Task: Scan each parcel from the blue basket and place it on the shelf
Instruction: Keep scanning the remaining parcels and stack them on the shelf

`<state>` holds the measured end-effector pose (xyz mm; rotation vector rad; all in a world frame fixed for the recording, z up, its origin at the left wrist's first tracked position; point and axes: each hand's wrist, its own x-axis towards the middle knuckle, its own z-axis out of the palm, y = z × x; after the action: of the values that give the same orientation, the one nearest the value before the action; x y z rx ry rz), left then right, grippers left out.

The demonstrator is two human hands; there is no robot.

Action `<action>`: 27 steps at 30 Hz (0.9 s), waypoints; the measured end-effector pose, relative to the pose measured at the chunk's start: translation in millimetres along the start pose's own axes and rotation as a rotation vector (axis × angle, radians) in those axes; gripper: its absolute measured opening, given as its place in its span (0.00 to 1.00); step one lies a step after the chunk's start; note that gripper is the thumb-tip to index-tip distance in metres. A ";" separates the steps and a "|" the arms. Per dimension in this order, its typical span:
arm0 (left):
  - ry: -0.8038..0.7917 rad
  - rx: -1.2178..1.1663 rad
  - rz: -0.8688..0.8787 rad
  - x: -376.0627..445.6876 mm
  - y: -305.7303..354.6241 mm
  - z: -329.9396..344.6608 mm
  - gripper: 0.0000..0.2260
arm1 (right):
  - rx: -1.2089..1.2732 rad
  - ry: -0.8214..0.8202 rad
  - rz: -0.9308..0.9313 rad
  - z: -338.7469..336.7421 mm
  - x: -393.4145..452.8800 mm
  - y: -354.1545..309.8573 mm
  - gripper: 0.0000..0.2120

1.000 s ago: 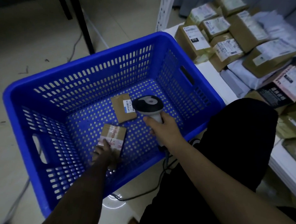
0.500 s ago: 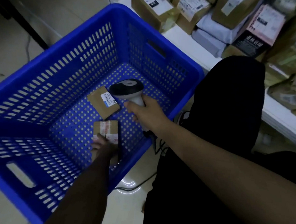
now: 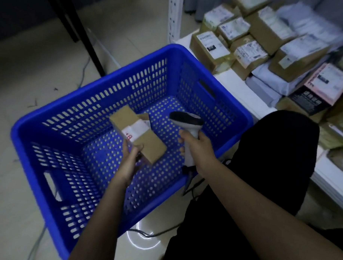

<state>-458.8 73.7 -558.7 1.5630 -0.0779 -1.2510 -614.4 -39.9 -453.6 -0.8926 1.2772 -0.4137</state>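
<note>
- We see a small brown cardboard parcel (image 3: 137, 134) held tilted above the floor of the blue basket (image 3: 217, 69), banded across its middle with white tape that carries red marks.
- The left hand (image 3: 129, 161) grips the parcel at its near lower corner, thumb on top and fingers curled underneath.
- Behind the raised parcel we can make out the corner of a second brown parcel (image 3: 145, 117) lying on the basket floor, mostly hidden.
- The right hand (image 3: 197, 144) is wrapped around the pale handle of a barcode scanner (image 3: 186, 120), its dark head pointing left toward the parcel, with a clear gap between the two.
- The scanner's cable (image 3: 192, 191) drops over the basket's near rim to the floor.
- The rest of the perforated basket floor is bare blue plastic, with slotted walls rising all round.
- To the right, a white shelf (image 3: 244, 89) stands just beside the basket, crowded with labelled cardboard boxes (image 3: 210, 47) and grey mailer bags (image 3: 265, 90).
- The basket sits on a pale tiled floor (image 3: 32, 70); a black leg (image 3: 81, 29) of some furniture stands behind it.
</note>
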 end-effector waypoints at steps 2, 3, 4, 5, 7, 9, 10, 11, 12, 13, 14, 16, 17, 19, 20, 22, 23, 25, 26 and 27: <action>-0.114 -0.201 0.032 -17.4 16.6 11.7 0.25 | 0.014 0.035 0.006 -6.5 -2.5 -7.0 0.14; -0.185 -0.327 0.040 -28.2 25.0 18.0 0.26 | 0.002 0.053 -0.015 -9.9 -3.6 -10.8 0.17; -0.244 -0.423 0.037 -33.0 30.0 21.2 0.30 | -0.013 0.070 -0.056 -13.5 -3.9 -13.9 0.21; -0.318 -0.506 0.035 -42.0 39.1 28.1 0.35 | -0.022 0.078 -0.099 -17.1 -4.2 -17.4 0.24; -0.442 -0.581 0.037 -49.4 46.6 37.0 0.38 | -0.021 0.061 -0.165 -24.0 -4.5 -24.1 0.29; -0.520 -0.622 0.020 -55.9 49.2 48.0 0.35 | 0.013 0.022 -0.185 -30.4 -8.4 -32.2 0.31; -0.536 -0.619 0.013 -57.1 48.9 53.4 0.33 | 0.033 0.009 -0.182 -33.8 -9.3 -35.8 0.33; -0.533 -0.613 0.002 -62.4 52.0 58.6 0.30 | 0.060 0.004 -0.181 -37.7 -10.4 -39.2 0.34; -0.510 -0.601 0.014 -63.1 52.3 61.2 0.27 | 0.091 0.006 -0.192 -42.0 -10.9 -42.1 0.33; -0.473 -0.572 0.029 -66.0 55.8 63.5 0.23 | 0.112 0.010 -0.218 -46.5 -11.2 -45.1 0.32; -0.434 -0.516 0.057 -64.1 57.4 63.6 0.20 | 0.116 0.014 -0.250 -49.9 -11.7 -47.9 0.30; -0.323 -0.337 0.098 -62.9 65.0 65.3 0.17 | 0.089 0.025 -0.312 -53.5 -13.5 -51.8 0.29; -0.252 -0.230 0.105 -64.6 69.9 68.1 0.15 | 0.072 0.033 -0.341 -54.5 -13.3 -52.1 0.30; -0.165 -0.073 0.113 -70.2 77.9 77.4 0.13 | 0.029 0.045 -0.391 -54.6 -12.0 -51.6 0.29; -0.165 -0.039 0.112 -72.5 80.1 83.0 0.14 | 0.000 0.048 -0.417 -54.7 -10.6 -51.2 0.28; -0.212 -0.038 0.085 -78.8 84.4 91.2 0.16 | -0.055 0.047 -0.459 -55.2 -10.4 -51.3 0.25; -0.239 -0.038 0.076 -82.4 86.1 94.2 0.14 | -0.071 0.050 -0.472 -55.8 -10.2 -51.6 0.25; -0.267 -0.011 0.080 -83.5 85.3 95.9 0.12 | -0.082 0.050 -0.488 -58.8 -9.1 -52.1 0.24; -0.269 -0.007 0.096 -81.8 84.4 96.1 0.14 | -0.075 0.050 -0.488 -60.6 -7.8 -52.6 0.24; -0.257 -0.007 0.124 -81.0 85.0 96.2 0.15 | -0.056 0.054 -0.479 -62.4 -7.5 -54.1 0.23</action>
<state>-520.1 22.9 -429.5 1.3626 -0.3298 -1.3456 -664.3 -89.0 -409.1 -1.2450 1.1209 -0.7853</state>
